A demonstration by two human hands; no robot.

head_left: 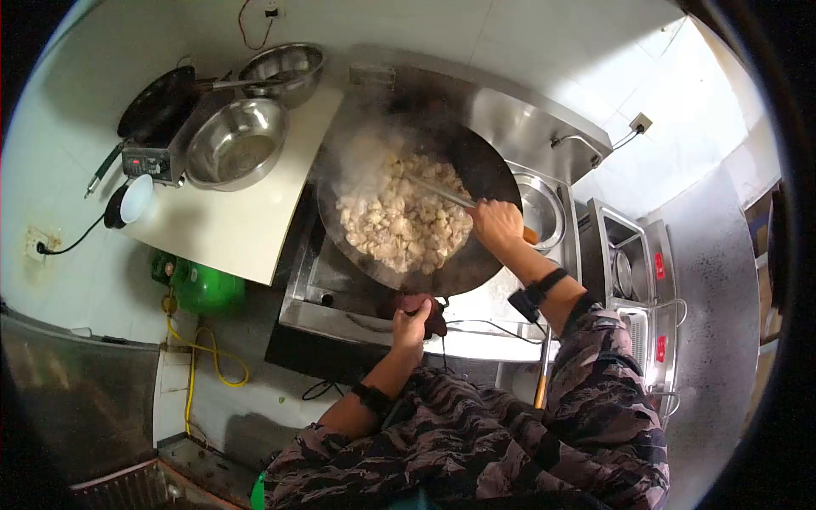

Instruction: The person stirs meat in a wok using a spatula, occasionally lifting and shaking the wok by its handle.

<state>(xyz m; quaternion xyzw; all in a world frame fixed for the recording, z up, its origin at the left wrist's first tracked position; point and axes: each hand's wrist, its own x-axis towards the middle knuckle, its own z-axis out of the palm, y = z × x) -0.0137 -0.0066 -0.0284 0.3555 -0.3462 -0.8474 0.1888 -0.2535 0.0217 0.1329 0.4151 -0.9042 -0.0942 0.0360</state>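
A large black wok (486, 153) sits on the stove, holding a heap of pale, chunky pieces of food (408, 221) with steam rising on its left side. My right hand (497, 223) is closed around a long metal-shafted cooking utensil (444, 192); its wooden end pokes out behind my hand. The utensil's head is buried in the food, so its shape is hidden. At the wok's near edge, my left hand (412, 320) grips a dark red cloth (435, 320) against the rim. Whether a wok handle lies under the cloth cannot be seen.
Steel bowls (238, 143), a black frying pan (160, 106) and a white bowl (136, 199) stand on the left-hand table. Right of the wok is a round steel pot (541, 211), then fryer-like basins (620, 255). A green gas cylinder (208, 287) stands below the table.
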